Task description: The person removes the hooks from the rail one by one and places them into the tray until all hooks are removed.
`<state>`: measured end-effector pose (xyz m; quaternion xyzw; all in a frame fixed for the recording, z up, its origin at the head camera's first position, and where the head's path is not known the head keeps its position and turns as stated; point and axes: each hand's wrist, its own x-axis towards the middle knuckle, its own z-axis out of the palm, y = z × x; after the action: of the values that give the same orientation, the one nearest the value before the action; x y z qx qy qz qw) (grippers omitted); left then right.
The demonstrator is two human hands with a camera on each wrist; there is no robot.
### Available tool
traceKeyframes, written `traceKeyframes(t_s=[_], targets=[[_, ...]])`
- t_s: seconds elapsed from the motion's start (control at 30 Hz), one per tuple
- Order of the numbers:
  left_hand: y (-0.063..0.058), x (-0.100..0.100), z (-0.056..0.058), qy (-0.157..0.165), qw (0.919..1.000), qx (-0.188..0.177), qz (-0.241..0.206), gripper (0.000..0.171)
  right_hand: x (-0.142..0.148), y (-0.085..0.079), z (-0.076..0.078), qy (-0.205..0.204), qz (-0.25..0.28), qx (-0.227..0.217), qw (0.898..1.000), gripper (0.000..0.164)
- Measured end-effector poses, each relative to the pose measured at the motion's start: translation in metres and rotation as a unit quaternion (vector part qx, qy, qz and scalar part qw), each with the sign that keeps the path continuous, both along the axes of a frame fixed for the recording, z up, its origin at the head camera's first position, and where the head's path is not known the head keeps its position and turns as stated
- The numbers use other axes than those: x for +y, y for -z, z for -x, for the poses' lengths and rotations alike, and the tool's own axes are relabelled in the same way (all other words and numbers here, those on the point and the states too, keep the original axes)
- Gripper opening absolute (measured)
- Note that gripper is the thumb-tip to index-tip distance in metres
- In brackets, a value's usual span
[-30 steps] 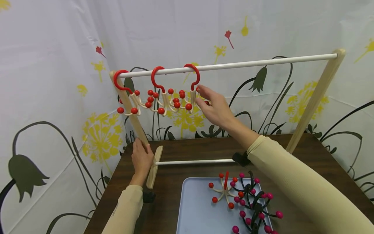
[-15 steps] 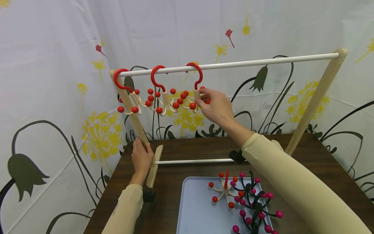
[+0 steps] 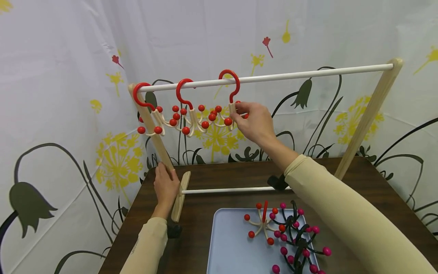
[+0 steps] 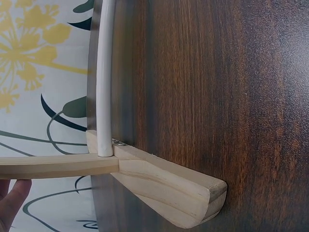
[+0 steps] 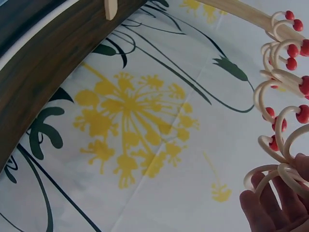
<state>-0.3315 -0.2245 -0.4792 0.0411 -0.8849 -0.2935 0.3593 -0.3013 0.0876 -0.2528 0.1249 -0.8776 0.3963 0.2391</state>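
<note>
On the white top rail (image 3: 291, 76) of a rack hang three cream hangers with red hooks and curved, red-balled prongs. My right hand (image 3: 256, 121) pinches the stem of the rightmost hanger (image 3: 232, 110) between thumb and fingers; its hook stands slightly above the rail. In the right wrist view, the fingertips (image 5: 256, 208) lie close around its prongs. To its left hang the middle hanger (image 3: 192, 118) and the left hanger (image 3: 157, 118). My left hand (image 3: 167, 188) holds the lower part of the rack's left wooden upright (image 4: 53, 166); some fingers are hidden.
A pale blue tray (image 3: 222, 228) lies in front, bearing a cream hanger (image 3: 263, 224) with red balls and black hangers (image 3: 299, 243) with pink balls. A white lower bar (image 3: 226, 190) meets the wooden foot (image 3: 181, 196) on the dark table (image 3: 191, 243). Behind hangs a flowered curtain (image 3: 68, 76).
My right hand has closed its fingers on the rightmost hanger's stem and moved it slightly right along the rail, lifting it a little. The left hand stays where it was.
</note>
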Motion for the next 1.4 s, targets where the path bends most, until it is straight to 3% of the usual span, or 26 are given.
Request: traceKeyframes(t_s=[0.37,0.6,0.77,0.87,1.1,1.23,1.4], targets=[[0.002,0.000,0.002,-0.002,1.0000,0.003,0.003,0.032,0.017,-0.020,-0.017,-0.020,0.068,0.061,0.996,0.032],[0.001,-0.001,0.001,-0.002,1.0000,-0.006,0.005,0.031,0.040,-0.011,-0.034,-0.041,0.107,0.055,0.992,0.030],[0.000,-0.001,-0.001,-0.002,0.9999,-0.012,0.006,0.029,0.051,0.005,-0.057,-0.082,0.139,0.011,0.987,0.038],[0.000,-0.001,-0.001,-0.002,0.9999,-0.008,0.010,0.030,0.053,0.016,-0.074,-0.094,0.132,-0.022,0.987,0.043],[-0.001,-0.001,0.000,-0.005,1.0000,-0.001,0.004,0.028,0.049,0.057,-0.125,-0.089,0.104,-0.094,0.986,0.032],[-0.001,-0.001,0.001,-0.004,1.0000,0.002,0.001,0.028,0.042,0.088,-0.155,-0.081,0.119,-0.141,0.979,0.025],[0.000,0.000,0.001,0.001,1.0000,0.005,-0.002,0.029,0.026,0.124,-0.188,-0.038,0.108,-0.221,0.969,0.023]])
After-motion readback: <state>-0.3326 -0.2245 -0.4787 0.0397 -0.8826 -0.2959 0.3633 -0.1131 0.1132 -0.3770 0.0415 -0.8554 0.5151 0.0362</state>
